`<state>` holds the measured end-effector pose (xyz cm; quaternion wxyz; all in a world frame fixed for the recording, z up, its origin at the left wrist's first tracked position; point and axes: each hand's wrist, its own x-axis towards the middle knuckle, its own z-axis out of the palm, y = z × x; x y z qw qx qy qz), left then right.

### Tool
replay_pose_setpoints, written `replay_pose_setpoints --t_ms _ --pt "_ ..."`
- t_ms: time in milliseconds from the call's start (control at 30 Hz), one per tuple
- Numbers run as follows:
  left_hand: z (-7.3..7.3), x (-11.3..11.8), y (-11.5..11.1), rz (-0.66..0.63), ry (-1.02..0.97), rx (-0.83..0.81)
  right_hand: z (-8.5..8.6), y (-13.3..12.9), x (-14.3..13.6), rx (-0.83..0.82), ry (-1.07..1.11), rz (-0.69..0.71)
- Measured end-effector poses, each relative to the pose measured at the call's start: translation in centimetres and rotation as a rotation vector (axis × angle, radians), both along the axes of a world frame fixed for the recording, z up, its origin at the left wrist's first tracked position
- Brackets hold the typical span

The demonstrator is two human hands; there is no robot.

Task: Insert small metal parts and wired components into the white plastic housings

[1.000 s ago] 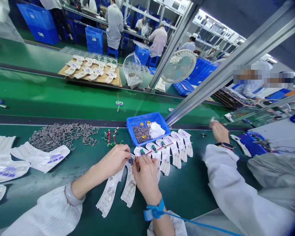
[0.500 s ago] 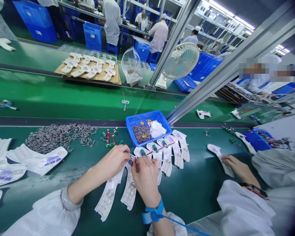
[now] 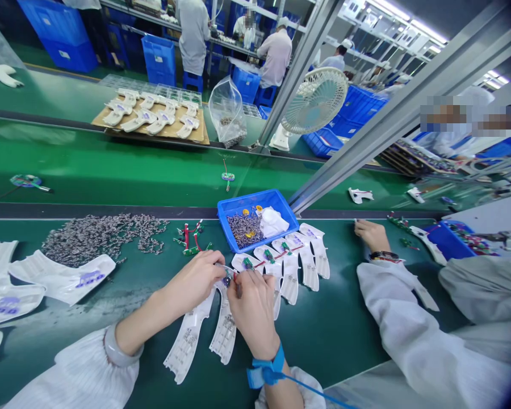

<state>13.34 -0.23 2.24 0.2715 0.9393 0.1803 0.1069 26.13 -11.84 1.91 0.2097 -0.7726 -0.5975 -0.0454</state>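
My left hand (image 3: 205, 271) is closed at the upper end of a white plastic shell half (image 3: 223, 336), thumb and fingers pinching its edge. My right hand (image 3: 252, 301), with a blue wrist strap (image 3: 264, 369), is closed over the same end. A small dark part (image 3: 226, 280) and a bit of red shows between the fingertips; what the right fingers hold is hidden. To the left lies another white shell half (image 3: 189, 338). On the right, a row of shell halves (image 3: 310, 272) fans out, several with small green circuit boards (image 3: 269, 257) and red wires.
A blue tray (image 3: 222, 224) of small metal parts stands behind my hands. Left are a heap of metal parts (image 3: 89, 238), red-wired boards (image 3: 191, 241) and larger white shells (image 3: 68, 275). A co-worker's hand (image 3: 371, 234) reaches in at right. Beyond runs a green conveyor (image 3: 153, 176).
My hands stay almost still at the shell. The co-worker's hand has left the shell at right and moved up the table. Boards and shells on the conveyor have shifted right.
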Motion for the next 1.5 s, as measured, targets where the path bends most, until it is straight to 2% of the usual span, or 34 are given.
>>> replay_pose_setpoints --t_ms 300,600,867,1033,1133,1267,1500 --pt "-0.3 0.4 -0.9 0.025 -0.015 0.061 0.2 0.0 0.2 -0.029 -0.012 0.019" --pt "-0.9 0.4 -0.7 -0.013 0.020 0.091 0.3 -0.2 0.2 -0.026 -0.018 0.028" --pt "0.1 0.3 -0.5 -0.004 0.022 0.038 0.2 -1.0 0.4 -0.011 0.120 0.001" --pt "0.3 0.4 -0.7 0.017 0.009 0.007 1.2 -2.6 0.9 0.039 0.195 -0.007" --pt "0.5 0.5 -0.8 0.046 0.010 -0.038 1.7 -4.3 0.3 0.072 0.190 0.075" --pt "0.8 0.6 -0.9 0.093 0.025 -0.082 1.3 -6.0 -1.1 0.054 0.187 0.172" --pt "0.2 0.1 -0.7 0.093 -0.041 -0.098 0.3 -5.3 -2.1 0.049 0.215 0.112"
